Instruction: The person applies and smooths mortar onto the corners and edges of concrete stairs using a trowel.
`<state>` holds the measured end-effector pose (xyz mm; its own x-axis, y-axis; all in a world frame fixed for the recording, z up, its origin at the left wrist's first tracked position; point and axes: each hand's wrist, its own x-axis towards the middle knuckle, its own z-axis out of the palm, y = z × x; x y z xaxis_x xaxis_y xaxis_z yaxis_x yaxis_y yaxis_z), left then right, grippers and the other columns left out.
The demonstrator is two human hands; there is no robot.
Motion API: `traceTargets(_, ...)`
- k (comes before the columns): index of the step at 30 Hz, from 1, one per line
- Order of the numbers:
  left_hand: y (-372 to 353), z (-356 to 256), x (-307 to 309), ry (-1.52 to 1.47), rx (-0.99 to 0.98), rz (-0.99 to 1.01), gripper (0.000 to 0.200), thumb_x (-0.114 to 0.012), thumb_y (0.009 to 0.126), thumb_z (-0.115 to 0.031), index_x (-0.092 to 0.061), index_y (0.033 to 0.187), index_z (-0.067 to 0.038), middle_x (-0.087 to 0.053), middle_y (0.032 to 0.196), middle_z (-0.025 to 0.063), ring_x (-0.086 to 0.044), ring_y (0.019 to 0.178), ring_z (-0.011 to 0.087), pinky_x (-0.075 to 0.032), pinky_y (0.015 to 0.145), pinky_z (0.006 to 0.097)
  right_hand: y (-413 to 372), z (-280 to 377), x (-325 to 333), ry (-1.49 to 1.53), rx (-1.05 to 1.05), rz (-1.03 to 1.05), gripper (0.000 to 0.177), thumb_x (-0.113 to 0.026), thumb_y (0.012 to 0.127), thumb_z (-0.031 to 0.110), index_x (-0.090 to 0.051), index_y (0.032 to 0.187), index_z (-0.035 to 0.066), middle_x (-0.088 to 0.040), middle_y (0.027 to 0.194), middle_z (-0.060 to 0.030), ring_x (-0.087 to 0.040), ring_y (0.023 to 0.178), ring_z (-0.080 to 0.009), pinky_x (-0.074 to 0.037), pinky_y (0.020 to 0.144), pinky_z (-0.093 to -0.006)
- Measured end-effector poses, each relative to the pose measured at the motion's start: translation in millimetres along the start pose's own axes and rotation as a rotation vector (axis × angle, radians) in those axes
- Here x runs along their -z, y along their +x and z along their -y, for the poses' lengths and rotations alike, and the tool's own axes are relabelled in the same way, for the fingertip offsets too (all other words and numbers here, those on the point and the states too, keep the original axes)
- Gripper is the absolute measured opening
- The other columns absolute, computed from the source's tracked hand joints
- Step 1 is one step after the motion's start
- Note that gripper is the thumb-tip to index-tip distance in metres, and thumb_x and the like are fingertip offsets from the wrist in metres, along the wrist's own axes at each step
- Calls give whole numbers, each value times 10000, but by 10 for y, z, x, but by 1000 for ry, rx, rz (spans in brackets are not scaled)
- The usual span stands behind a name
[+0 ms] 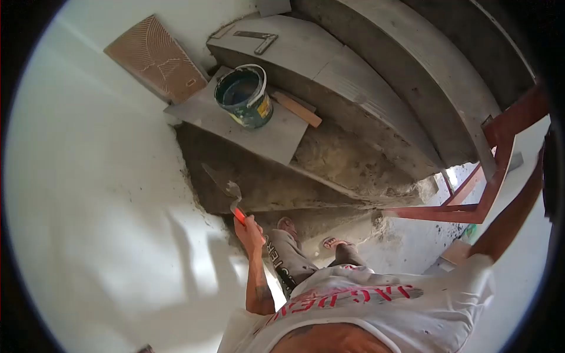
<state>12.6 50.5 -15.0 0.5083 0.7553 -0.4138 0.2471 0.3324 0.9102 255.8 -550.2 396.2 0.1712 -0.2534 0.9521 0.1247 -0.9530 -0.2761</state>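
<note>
My left hand (249, 233) is closed around the red handle of a trowel (239, 215). The trowel's metal blade points up and left, over the dark face of a step beside the white wall. Past it, a dark green bucket (252, 115) with a white handle stands on a grey tile (273, 138) laid on the step. My right arm (511, 219) stretches out to the right edge near the red metal railing (499, 170); the hand itself is cut off from view.
A tile with combed adhesive ridges (158, 59) leans on the wall. A wooden strip (297, 109) lies by the bucket, and a metal square (259, 41) rests on the tiled step above. Curved stairs (400, 53) rise to the right. My feet (338, 242) are on a lower step.
</note>
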Motion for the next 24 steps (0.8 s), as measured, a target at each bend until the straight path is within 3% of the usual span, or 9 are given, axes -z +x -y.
traceTargets(1, 195, -34, -4, -17, -28, 97, 227, -541, 839, -113, -480, 1055, -77, -431, 626, 4, -368, 400, 85, -327, 340, 247, 379, 472, -159, -142, 206, -119, 834, -663, 870, 463, -298, 1363, -102, -474, 1219, -352, -534, 1092, -430, -478, 911, -464)
traceTargets(3, 540, -306, 54, 42, -121, 154, 211, -569, 868, -161, -469, 1032, -76, -427, 627, -5, -376, 405, 87, -343, 353, 248, 832, 1029, -278, -79, -178, -72, 1128, -678, 696, 710, -286, 1348, -123, -397, 1284, -383, -465, 1193, -463, -447, 987, -519)
traceTargets(6, 757, -598, 194, 116, -36, 183, 237, -592, 899, -225, -483, 1036, -65, -444, 640, 5, -398, 423, 79, -350, 374, 246, 1050, 1014, -283, -182, -162, -28, 1023, -700, 707, 642, -359, 1302, -117, -458, 1240, -338, -504, 1152, -420, -455, 968, -483)
traceTargets(8, 910, -678, 336, 510, -623, 166, 253, -606, 911, -258, -503, 1020, -54, -459, 638, 7, -419, 461, 101, -378, 430, 271, 1171, 927, -281, -250, -176, 5, 917, -722, 719, 574, -432, 1255, -111, -519, 1197, -293, -543, 1111, -376, -463, 950, -447)
traceTargets(9, 890, -867, 364, 516, -634, 202, 253, -606, 911, -258, -503, 1020, -54, -459, 638, 7, -419, 461, 101, -378, 430, 271, 1226, 866, -281, -288, -191, 22, 864, -733, 724, 540, -469, 1232, -108, -550, 1175, -271, -563, 1091, -355, -466, 941, -429)
traceTargets(13, 812, -1514, 293, 665, -390, 467, 256, -599, 910, -248, -528, 1000, -19, -519, 678, 17, -467, 557, 170, -421, 537, 335, 1395, 522, -295, -476, -272, 70, 655, -777, 747, 404, -615, 1139, -95, -673, 1087, -182, -641, 1009, -267, -482, 905, -356)
traceTargets(15, 850, -1716, 327, 729, -181, 547, 262, -598, 905, -242, -532, 998, -6, -531, 684, 31, -490, 589, 192, -432, 569, 356, 1361, 392, -284, -297, -289, 69, 722, -802, 642, 572, -689, 984, -54, -694, 972, -198, -672, 908, -307, -510, 837, -394)
traceTargets(18, 950, -1911, -257, 860, -555, 690, 246, -603, 875, -220, -510, 937, -1, -525, 659, 156, -555, 597, 284, -447, 578, 390, 1403, 379, -256, -319, -348, 71, 840, -826, 653, 505, -550, 1107, -146, -642, 1073, -239, -634, 945, -287, -504, 844, -368)
traceTargets(24, 1012, -2579, -1447, 827, -548, 874, 277, -609, 871, -239, -469, 883, 0, -530, 653, 195, -548, 588, 373, -440, 563, 416, 1278, 676, -377, -133, -443, -64, 875, -854, 671, 363, -421, 1245, -137, -582, 1164, -229, -591, 1023, -277, -493, 869, -352)
